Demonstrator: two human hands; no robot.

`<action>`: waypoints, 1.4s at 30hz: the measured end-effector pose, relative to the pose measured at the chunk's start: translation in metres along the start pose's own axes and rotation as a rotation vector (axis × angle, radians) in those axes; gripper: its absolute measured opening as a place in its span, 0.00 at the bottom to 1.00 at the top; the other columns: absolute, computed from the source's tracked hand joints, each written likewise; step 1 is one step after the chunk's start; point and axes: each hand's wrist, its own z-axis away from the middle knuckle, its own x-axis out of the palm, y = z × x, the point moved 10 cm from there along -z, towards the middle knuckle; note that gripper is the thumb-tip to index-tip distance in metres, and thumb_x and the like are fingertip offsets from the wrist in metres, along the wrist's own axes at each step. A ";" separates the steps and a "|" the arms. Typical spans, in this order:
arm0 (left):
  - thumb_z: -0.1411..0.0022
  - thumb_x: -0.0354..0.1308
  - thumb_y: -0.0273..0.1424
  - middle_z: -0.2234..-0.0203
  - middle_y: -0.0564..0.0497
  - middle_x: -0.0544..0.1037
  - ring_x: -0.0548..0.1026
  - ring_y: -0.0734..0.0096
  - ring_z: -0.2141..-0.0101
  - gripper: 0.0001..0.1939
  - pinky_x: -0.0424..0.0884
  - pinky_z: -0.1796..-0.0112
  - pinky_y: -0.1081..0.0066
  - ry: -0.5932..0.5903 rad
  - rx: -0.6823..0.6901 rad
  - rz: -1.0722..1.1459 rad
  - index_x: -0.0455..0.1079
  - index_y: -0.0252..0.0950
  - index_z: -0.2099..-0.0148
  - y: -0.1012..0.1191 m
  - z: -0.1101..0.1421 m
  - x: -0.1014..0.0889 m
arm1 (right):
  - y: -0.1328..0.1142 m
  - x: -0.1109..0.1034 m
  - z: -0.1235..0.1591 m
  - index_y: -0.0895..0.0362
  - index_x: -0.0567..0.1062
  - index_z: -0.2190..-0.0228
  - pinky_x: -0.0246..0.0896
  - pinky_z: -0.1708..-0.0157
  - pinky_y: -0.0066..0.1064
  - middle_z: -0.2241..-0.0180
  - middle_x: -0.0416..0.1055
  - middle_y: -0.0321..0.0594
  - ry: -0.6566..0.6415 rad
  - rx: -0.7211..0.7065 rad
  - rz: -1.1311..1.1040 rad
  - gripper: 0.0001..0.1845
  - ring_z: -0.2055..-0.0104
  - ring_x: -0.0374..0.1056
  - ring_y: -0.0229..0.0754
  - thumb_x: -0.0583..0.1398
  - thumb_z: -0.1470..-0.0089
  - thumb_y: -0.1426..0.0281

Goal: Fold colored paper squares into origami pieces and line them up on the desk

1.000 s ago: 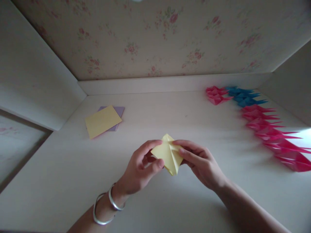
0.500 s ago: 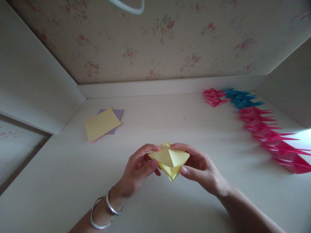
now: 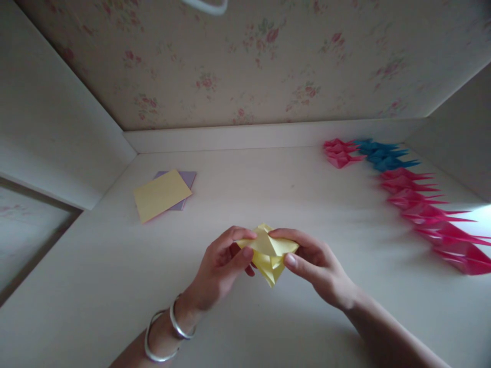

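Observation:
Between my two hands is a sheet of yellow origami paper [image 3: 270, 250], folded into a diamond-like shape with a pointed lower end and a raised flap across its upper half. My left hand [image 3: 226, 260] pinches its left corner between thumb and fingers. On the opposite side my right hand [image 3: 312, 258] grips the right corner, its thumb at the lower edge of the flap and its index finger on top. Parts of the fingers behind the paper are hidden. Two silver bangles [image 3: 178, 322] circle my left wrist.
Flat yellow and purple paper sheets [image 3: 163, 195] lie on the white desk [image 3: 245, 189] at the left. Along the right side stand several folded pink paper figures [image 3: 422, 210] and blue ones [image 3: 385, 157], with smaller pink ones [image 3: 340, 153] behind. A flowered wall [image 3: 215, 66] rises at the back.
The upper flap of the yellow paper has been pressed in at the sides and looks narrower, showing more of the lower part. Both hands keep hold, thumbs slightly higher.

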 end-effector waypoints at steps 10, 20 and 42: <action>0.32 0.56 0.32 0.58 0.49 0.68 0.72 0.73 0.67 0.09 0.76 0.70 0.74 -0.062 0.050 -0.036 0.72 0.42 0.51 -0.001 0.003 0.002 | -0.033 -0.014 0.009 0.48 0.80 0.55 0.69 0.64 0.31 0.56 0.66 0.44 0.156 -0.385 0.602 0.13 0.58 0.69 0.43 0.61 0.40 0.61; 0.41 0.65 0.27 0.52 0.48 0.71 0.72 0.76 0.68 0.24 0.71 0.71 0.77 -0.160 -0.074 -0.157 0.71 0.50 0.43 -0.008 0.003 0.016 | -0.046 0.010 0.017 0.49 0.78 0.54 0.71 0.61 0.35 0.54 0.68 0.45 0.068 -0.589 0.773 0.13 0.56 0.71 0.44 0.61 0.40 0.72; 0.39 0.64 0.34 0.59 0.45 0.75 0.76 0.68 0.65 0.08 0.74 0.71 0.75 -0.044 0.056 -0.473 0.82 0.38 0.60 0.010 0.000 0.006 | -0.047 -0.002 0.016 0.54 0.80 0.68 0.71 0.65 0.32 0.64 0.76 0.44 0.208 -0.575 0.777 0.04 0.63 0.74 0.43 0.63 0.42 0.72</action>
